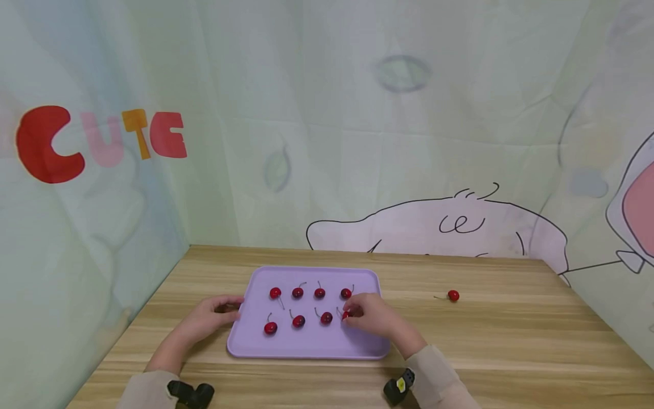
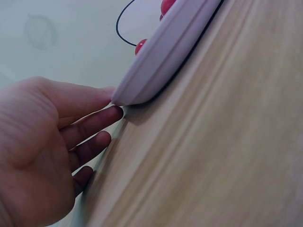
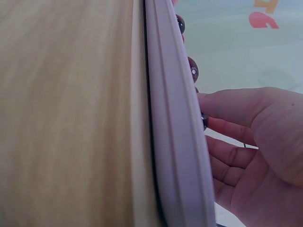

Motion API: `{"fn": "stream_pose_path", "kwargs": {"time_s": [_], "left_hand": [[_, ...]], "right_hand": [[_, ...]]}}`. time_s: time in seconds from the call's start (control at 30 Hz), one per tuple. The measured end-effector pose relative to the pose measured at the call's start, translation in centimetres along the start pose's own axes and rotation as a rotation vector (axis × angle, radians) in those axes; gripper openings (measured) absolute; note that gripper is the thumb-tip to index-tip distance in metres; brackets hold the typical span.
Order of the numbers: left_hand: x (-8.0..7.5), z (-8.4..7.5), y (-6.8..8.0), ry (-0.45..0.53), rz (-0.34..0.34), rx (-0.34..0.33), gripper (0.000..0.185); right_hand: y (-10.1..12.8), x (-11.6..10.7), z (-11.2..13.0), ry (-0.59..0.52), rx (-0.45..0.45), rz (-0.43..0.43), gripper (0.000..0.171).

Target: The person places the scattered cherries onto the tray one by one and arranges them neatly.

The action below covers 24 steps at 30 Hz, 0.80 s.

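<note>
A lilac tray (image 1: 306, 346) lies on the table, with several red cherries on it in two rows, their thin stems showing. At the front row's right end, my right hand (image 1: 372, 315) pinches a cherry (image 1: 346, 314) between thumb and fingers, low over the tray. In the right wrist view the tray's side wall (image 3: 177, 123) partly hides that cherry. My left hand (image 1: 214, 314) touches the tray's left edge with thumb and fingertips; in the left wrist view its loosely bent fingers (image 2: 90, 127) are beside the rim. Near the right hand, another cherry (image 1: 346, 293) ends the back row.
One loose cherry (image 1: 453, 295) with its stem lies on the wooden table (image 1: 501, 346), right of the tray. A printed cloth (image 1: 337, 170) with a cartoon figure and coloured letters hangs behind and at the sides of the table. Each wrist bears a black device (image 1: 191, 393).
</note>
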<state>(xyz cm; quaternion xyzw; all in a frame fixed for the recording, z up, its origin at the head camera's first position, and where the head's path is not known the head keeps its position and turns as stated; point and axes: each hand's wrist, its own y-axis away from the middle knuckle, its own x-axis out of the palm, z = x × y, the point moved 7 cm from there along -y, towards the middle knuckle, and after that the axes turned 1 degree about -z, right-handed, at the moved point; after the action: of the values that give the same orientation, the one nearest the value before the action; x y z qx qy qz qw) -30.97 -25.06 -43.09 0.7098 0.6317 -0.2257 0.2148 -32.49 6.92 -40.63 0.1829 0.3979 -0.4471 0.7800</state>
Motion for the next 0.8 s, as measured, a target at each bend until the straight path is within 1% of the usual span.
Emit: {"fn": "stream_pose_path", "kwargs": {"time_s": [0.23, 0.33, 0.43, 0.67, 0.8], "left_hand": [[0.0, -0.1, 0.1, 0.001, -0.005, -0.023, 0.042], [0.0, -0.2, 0.1, -0.004, -0.003, -0.008, 0.042], [0.0, -0.2, 0.1, -0.005, -0.006, -0.006, 0.042], [0.0, -0.1, 0.2, -0.002, -0.004, -0.004, 0.042], [0.0, -0.2, 0.2, -0.002, -0.001, -0.010, 0.043]], "right_hand": [[0.0, -0.2, 0.1, -0.005, -0.001, -0.018, 0.015], [0.1, -0.6, 0.1, -0.010, 0.007, -0.036, 0.017], [0.1, -1.1, 0.0, -0.001, 0.018, -0.056, 0.020], [0.9, -3.6, -0.5, 0.047, 0.020, -0.130, 0.020], [1.6, -5.4, -1.6, 0.058, 0.078, -0.166, 0.021]]}}
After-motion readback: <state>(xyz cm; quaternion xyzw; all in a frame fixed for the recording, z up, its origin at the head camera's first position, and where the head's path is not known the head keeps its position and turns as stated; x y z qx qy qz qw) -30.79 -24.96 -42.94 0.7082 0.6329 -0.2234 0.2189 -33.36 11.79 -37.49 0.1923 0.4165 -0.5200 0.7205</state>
